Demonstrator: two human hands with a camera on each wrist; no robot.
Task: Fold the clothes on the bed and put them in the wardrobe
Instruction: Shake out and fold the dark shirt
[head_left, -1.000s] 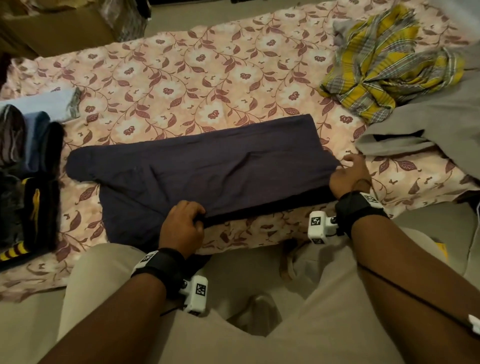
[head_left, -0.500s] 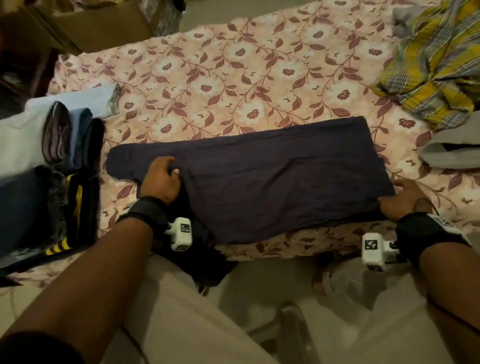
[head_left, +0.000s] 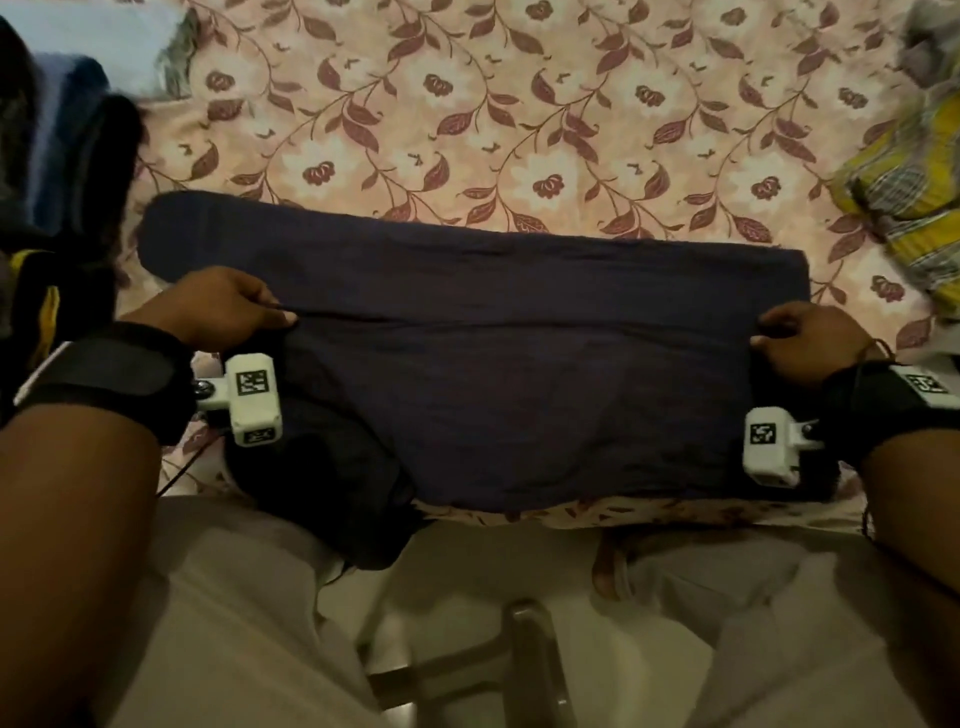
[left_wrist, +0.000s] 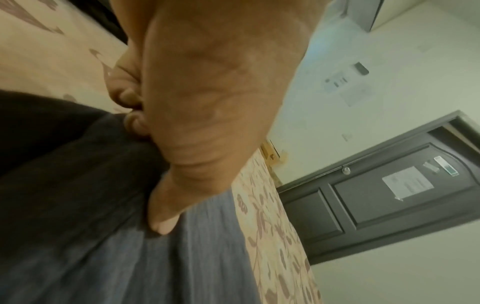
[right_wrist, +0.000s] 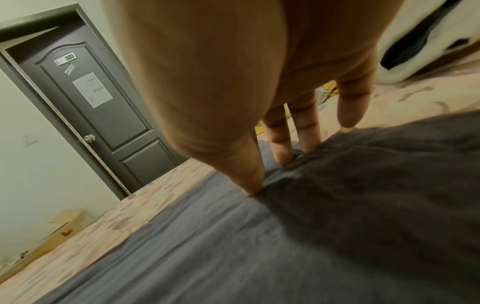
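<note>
A dark navy garment (head_left: 519, 389) lies lengthwise across the floral bed sheet (head_left: 467, 130), close to the bed's front edge. A crease runs across it from hand to hand. My left hand (head_left: 275, 317) pinches the cloth at the left end of that crease. In the left wrist view the left hand (left_wrist: 148, 170) has curled fingers, its thumb pressed on the garment (left_wrist: 103, 246). My right hand (head_left: 769, 332) grips the right end. In the right wrist view the right hand (right_wrist: 270, 174) gathers a ridge of the garment (right_wrist: 285, 246) between thumb and fingertips.
A stack of folded clothes (head_left: 62, 156) sits on the bed at the left. A crumpled yellow plaid cloth (head_left: 904, 176) lies at the right. A dark closed door (right_wrist: 91, 92) and a cardboard box (right_wrist: 64, 226) stand beyond the bed. My legs press against the front edge.
My left hand moved from the near edge out to the garment's left end. Both hands now hold a crease across its middle. My head has come closer to the bed.
</note>
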